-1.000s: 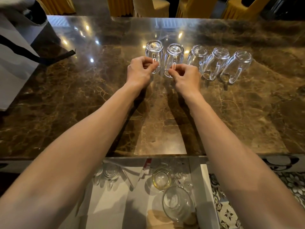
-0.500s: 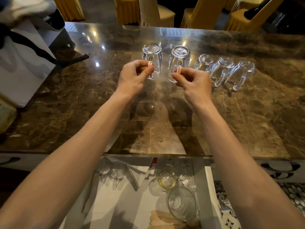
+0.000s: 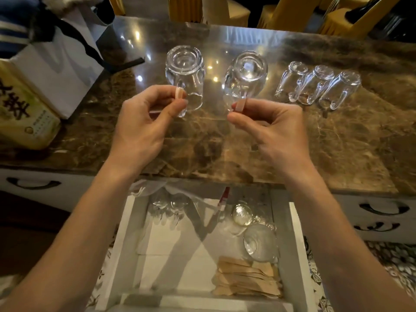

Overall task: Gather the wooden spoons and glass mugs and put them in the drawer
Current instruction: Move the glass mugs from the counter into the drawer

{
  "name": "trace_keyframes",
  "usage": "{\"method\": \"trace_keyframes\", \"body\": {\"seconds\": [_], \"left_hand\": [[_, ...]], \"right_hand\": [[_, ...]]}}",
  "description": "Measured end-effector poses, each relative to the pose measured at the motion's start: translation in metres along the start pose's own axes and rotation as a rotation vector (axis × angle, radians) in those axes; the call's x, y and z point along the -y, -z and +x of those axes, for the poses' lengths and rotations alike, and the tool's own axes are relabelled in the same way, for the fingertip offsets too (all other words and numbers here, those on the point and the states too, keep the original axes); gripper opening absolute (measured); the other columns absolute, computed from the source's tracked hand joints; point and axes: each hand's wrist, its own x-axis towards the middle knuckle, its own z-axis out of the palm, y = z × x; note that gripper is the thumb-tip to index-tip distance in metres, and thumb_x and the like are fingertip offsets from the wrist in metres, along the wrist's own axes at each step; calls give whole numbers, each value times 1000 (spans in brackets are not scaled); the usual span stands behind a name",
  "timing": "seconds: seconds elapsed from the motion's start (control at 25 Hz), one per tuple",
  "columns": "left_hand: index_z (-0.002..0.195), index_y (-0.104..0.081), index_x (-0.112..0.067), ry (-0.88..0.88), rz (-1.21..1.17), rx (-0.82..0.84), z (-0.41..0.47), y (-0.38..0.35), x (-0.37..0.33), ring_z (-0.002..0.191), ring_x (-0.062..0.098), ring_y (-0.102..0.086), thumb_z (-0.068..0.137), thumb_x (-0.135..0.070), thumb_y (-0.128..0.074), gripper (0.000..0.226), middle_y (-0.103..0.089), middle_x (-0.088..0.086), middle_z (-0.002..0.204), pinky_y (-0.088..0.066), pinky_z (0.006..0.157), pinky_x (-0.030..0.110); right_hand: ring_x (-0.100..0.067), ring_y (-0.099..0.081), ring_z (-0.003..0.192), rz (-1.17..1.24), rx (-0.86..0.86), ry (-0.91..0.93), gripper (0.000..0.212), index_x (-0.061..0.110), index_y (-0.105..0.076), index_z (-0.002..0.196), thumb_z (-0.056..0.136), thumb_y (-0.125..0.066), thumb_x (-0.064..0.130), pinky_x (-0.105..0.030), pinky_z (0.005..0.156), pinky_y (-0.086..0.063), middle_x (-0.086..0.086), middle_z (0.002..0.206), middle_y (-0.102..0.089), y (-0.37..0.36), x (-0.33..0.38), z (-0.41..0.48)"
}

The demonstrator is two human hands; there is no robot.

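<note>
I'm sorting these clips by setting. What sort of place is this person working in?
Likely a restaurant or banquet hall: chairs in yellow covers beyond the marble counter, matching glass mugs lined up on it, and an open drawer holding wooden spoons.

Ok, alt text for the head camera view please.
A person's left hand pinches the handle of one upside-down glass mug and the right hand a second mug, over a marble counter. Three more mugs stand inverted at right; below, an open drawer holds wooden spoons and glassware.

White bag (image 3: 64, 70) beside yellowish box (image 3: 21, 111)
</note>
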Motion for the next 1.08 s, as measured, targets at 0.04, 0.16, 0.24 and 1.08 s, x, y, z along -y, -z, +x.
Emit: {"method": "trace_keyframes", "body": {"seconds": [0.04,0.16,0.24,1.08], "left_hand": [[112,-64,-16,9,-8,-6,-13,6,0,93,2,-63,88,-23,-62,25,-67,-6,101,-50,82,15],[106,-65,-21,40,-52,-17,-50,22,6,90,2,-64,87,-21,-63,20,-67,-10,98,-50,79,12],[102,-65,-27,67,-72,-21,-75,29,16,90,3,-65,85,-22,-63,18,-68,-11,96,-51,80,15],[88,-64,-37,578,158,301,-202,15,115,78,-6,-61,82,-22,-70,17,-67,-10,81,-48,59,8]], "right_hand": [[-5,-70,81,-13,12,7,23,16,-73,93,71,-79,16,-19,74,-54,6,86,-73,-4,2,-11],[-2,-70,79,-28,57,20,26,16,-74,93,69,-81,18,-15,72,-53,8,85,-74,-18,4,-42],[-2,-70,80,-5,90,8,25,17,-75,93,68,-81,17,-17,73,-54,9,84,-74,-27,0,-62],[3,-69,75,-116,402,-507,21,40,-74,72,67,-82,21,-16,67,-55,20,73,-73,-84,-142,-181]]}}
